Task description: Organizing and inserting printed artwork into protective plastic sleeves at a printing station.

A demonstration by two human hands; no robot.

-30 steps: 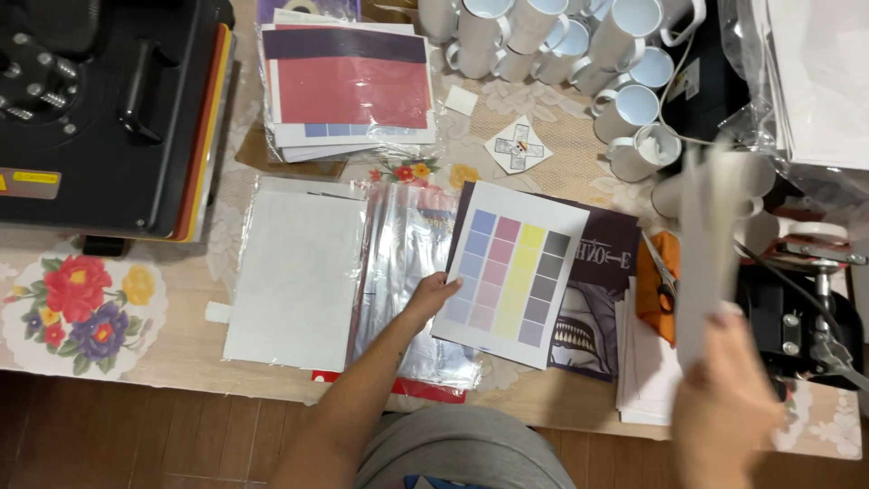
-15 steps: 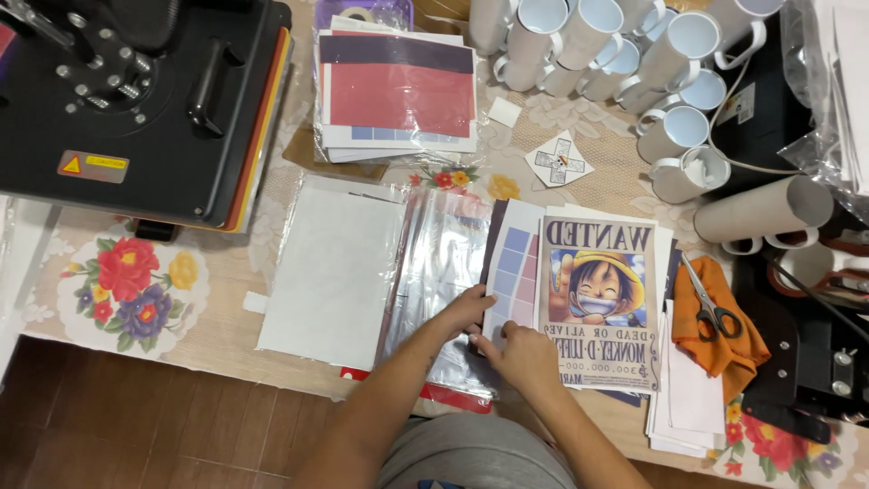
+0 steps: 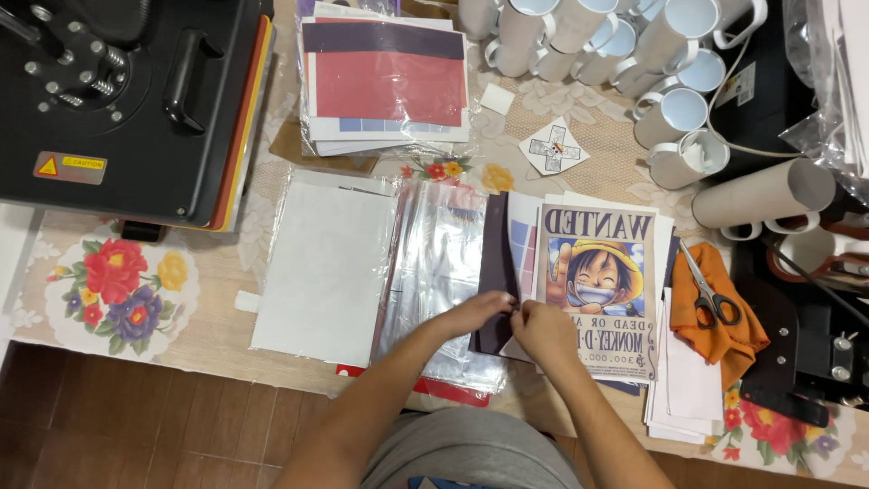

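Head view: left hand [image 3: 477, 314] and right hand [image 3: 543, 330] meet, both pinching the near edge of a dark sheet [image 3: 496, 281] lying on the counter [image 3: 226, 317] between a glossy plastic sleeve [image 3: 434, 263] and a cartoon poster [image 3: 602, 281].

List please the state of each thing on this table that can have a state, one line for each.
Left hand: pinching the near edge of the sheets.
Right hand: pinching the same edge, on the poster print.
Scissors: closed, lying on the orange cloth.
White mugs: empty, most lying on their sides.
Heat press: closed.
Clear plastic sleeves: lying flat.
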